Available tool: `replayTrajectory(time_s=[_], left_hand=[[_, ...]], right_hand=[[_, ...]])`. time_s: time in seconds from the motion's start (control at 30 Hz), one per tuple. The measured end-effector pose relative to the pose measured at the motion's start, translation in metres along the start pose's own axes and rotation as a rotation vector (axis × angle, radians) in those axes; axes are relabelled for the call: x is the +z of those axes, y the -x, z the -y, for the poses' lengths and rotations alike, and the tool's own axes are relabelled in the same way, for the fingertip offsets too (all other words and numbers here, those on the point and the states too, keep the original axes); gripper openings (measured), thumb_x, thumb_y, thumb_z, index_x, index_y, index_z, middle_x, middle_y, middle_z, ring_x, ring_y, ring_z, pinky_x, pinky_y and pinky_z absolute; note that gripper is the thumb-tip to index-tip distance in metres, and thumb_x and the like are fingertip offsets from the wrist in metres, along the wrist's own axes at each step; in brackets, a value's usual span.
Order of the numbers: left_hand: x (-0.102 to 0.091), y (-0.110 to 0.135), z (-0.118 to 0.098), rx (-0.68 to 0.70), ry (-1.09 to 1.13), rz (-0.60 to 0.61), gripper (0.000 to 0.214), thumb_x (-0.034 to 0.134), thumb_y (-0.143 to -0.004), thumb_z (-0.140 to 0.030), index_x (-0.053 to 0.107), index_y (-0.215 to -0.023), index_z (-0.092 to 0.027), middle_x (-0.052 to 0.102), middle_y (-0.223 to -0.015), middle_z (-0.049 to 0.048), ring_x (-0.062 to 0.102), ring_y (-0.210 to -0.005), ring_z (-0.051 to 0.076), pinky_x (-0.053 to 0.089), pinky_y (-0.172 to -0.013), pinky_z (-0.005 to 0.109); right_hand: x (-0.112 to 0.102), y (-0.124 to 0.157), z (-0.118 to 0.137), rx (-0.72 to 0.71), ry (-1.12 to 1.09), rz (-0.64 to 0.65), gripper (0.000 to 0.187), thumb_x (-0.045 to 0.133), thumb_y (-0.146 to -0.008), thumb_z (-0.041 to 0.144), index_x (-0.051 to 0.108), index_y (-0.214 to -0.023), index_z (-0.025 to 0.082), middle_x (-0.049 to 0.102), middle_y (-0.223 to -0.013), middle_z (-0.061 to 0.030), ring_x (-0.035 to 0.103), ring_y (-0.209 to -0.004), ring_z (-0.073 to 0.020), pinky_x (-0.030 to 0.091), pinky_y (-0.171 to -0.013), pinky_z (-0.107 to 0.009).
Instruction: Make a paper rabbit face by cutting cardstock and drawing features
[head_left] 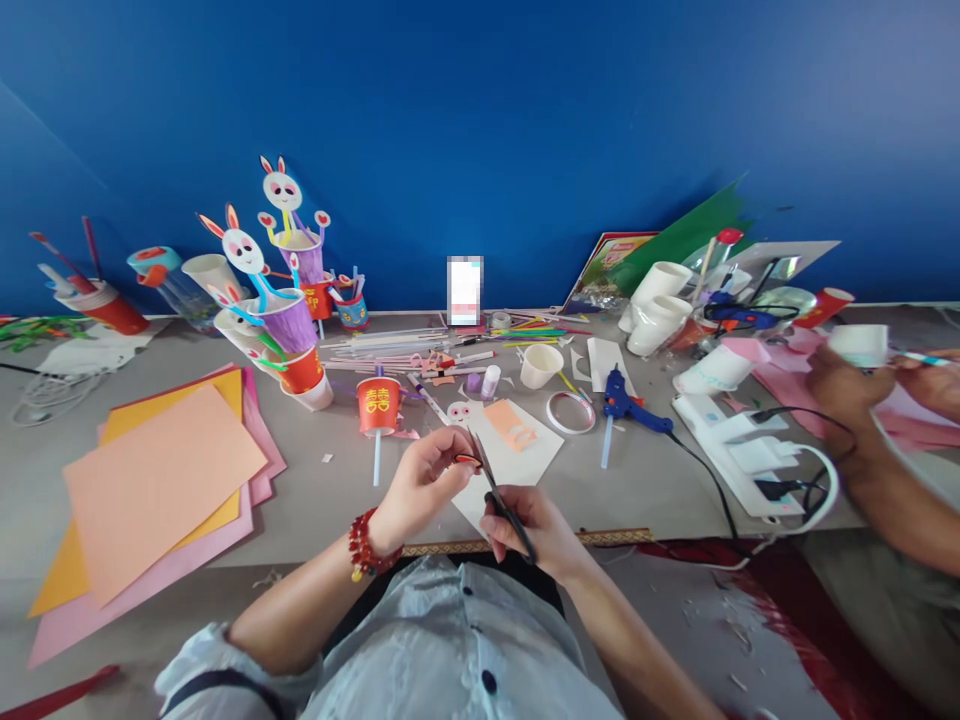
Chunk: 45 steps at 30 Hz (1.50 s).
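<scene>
In my left hand (431,475), which wears a red bead bracelet, I pinch a small orange-red paper piece with a dark outline (468,460). My right hand (529,525) is closed around black-handled scissors (508,520), whose blades point up beside that piece. Under and beyond both hands lies a white paper sheet (536,440). An orange paper scrap (510,425) with cut-outs and a small paper rabbit face (459,411) rest on it. To the left, a red paper cup (378,408) stands upside down on a pale blue straw.
Coloured paper sheets (165,490) are stacked at left, near rabbit figures on cups (289,320). A blue glue gun (634,402), a tape roll (570,411) and a white power strip (739,460) with cables lie right. At far right, another person's hand (847,375) holds a white cup.
</scene>
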<state>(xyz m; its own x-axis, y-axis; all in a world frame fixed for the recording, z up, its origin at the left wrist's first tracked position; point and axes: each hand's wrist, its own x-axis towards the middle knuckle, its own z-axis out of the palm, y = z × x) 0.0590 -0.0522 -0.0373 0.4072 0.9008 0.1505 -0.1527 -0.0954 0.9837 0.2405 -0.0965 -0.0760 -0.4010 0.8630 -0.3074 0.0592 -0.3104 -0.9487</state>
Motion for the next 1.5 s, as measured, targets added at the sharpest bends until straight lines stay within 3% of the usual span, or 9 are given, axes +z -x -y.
replayTrajectory(time_s=[0.73, 0.87, 0.93, 1.1, 1.2, 1.37, 1.43, 1.5], left_hand=[[0.0, -0.003, 0.003, 0.019, -0.015, -0.006, 0.008, 0.058, -0.087, -0.023, 0.058, -0.083, -0.016, 0.06, -0.086, 0.0049, 0.054, -0.079, 0.016, 0.043, -0.073, 0.028], [-0.001, -0.004, 0.009, 0.033, -0.032, -0.034, 0.01, 0.058, -0.088, -0.023, 0.056, -0.08, -0.017, 0.064, -0.093, 0.0071, 0.057, -0.085, 0.018, 0.045, -0.076, 0.029], [-0.004, -0.003, 0.013, 0.02, -0.067, -0.071, 0.012, 0.058, -0.089, -0.024, 0.056, -0.08, -0.017, 0.064, -0.096, 0.0078, 0.059, -0.087, 0.018, 0.046, -0.076, 0.029], [-0.022, 0.002, 0.022, -0.05, -0.148, -0.152, 0.013, 0.059, -0.091, -0.028, 0.06, -0.086, -0.016, 0.064, -0.096, 0.0067, 0.061, -0.079, 0.015, 0.047, -0.072, 0.027], [-0.028, 0.006, 0.025, -0.063, -0.144, -0.173, 0.014, 0.059, -0.091, -0.03, 0.06, -0.086, -0.017, 0.065, -0.098, 0.0066, 0.062, -0.082, 0.016, 0.048, -0.076, 0.029], [-0.007, 0.009, 0.036, 0.01, -0.141, -0.074, 0.013, 0.065, -0.088, -0.029, 0.062, -0.083, -0.018, 0.054, -0.132, 0.0126, 0.054, -0.12, 0.026, 0.043, -0.1, 0.039], [0.008, 0.007, 0.042, 0.006, -0.031, -0.043, 0.014, 0.066, -0.088, -0.03, 0.061, -0.082, -0.018, 0.054, -0.13, 0.0127, 0.05, -0.127, 0.028, 0.041, -0.103, 0.041], [0.02, 0.003, 0.048, 0.04, 0.041, -0.027, 0.017, 0.065, -0.088, -0.033, 0.059, -0.081, -0.018, 0.058, -0.116, 0.0116, 0.054, -0.119, 0.027, 0.044, -0.099, 0.04]], right_hand=[[0.0, -0.006, -0.005, 0.008, 0.02, -0.048, 0.041, 0.072, -0.075, 0.053, 0.053, -0.062, 0.019, 0.056, -0.043, 0.0041, 0.046, -0.039, -0.0092, 0.031, -0.045, -0.022], [-0.004, -0.006, -0.004, 0.008, 0.007, -0.086, 0.042, 0.071, -0.072, 0.058, 0.056, -0.069, 0.019, 0.063, -0.051, 0.0013, 0.053, -0.045, -0.0123, 0.037, -0.049, -0.023], [-0.012, -0.007, -0.004, -0.011, 0.116, -0.146, 0.041, 0.072, -0.072, 0.057, 0.058, -0.072, 0.019, 0.067, -0.059, -0.001, 0.058, -0.053, -0.015, 0.04, -0.053, -0.024], [-0.039, -0.006, -0.005, -0.007, 0.838, -0.469, 0.029, 0.071, -0.077, 0.049, 0.062, -0.078, 0.022, 0.071, -0.071, -0.0033, 0.062, -0.062, -0.0193, 0.033, -0.052, -0.026], [-0.046, -0.008, -0.003, 0.015, 1.08, -0.558, 0.028, 0.07, -0.078, 0.049, 0.063, -0.08, 0.022, 0.072, -0.075, -0.0049, 0.066, -0.067, -0.0223, 0.028, -0.052, -0.026], [-0.033, -0.019, 0.001, -0.051, 0.986, -0.498, 0.024, 0.063, -0.083, 0.043, 0.062, -0.074, 0.022, 0.071, -0.071, -0.0041, 0.066, -0.066, -0.0206, 0.032, -0.054, -0.025], [-0.025, -0.025, 0.001, -0.067, 0.927, -0.467, 0.015, 0.062, -0.081, 0.034, 0.063, -0.075, 0.021, 0.072, -0.071, -0.0043, 0.066, -0.066, -0.0205, 0.034, -0.055, -0.025], [-0.017, -0.029, -0.002, -0.071, 0.849, -0.461, 0.01, 0.06, -0.079, 0.027, 0.067, -0.081, 0.021, 0.074, -0.076, -0.0052, 0.067, -0.069, -0.0217, 0.037, -0.056, -0.025]])
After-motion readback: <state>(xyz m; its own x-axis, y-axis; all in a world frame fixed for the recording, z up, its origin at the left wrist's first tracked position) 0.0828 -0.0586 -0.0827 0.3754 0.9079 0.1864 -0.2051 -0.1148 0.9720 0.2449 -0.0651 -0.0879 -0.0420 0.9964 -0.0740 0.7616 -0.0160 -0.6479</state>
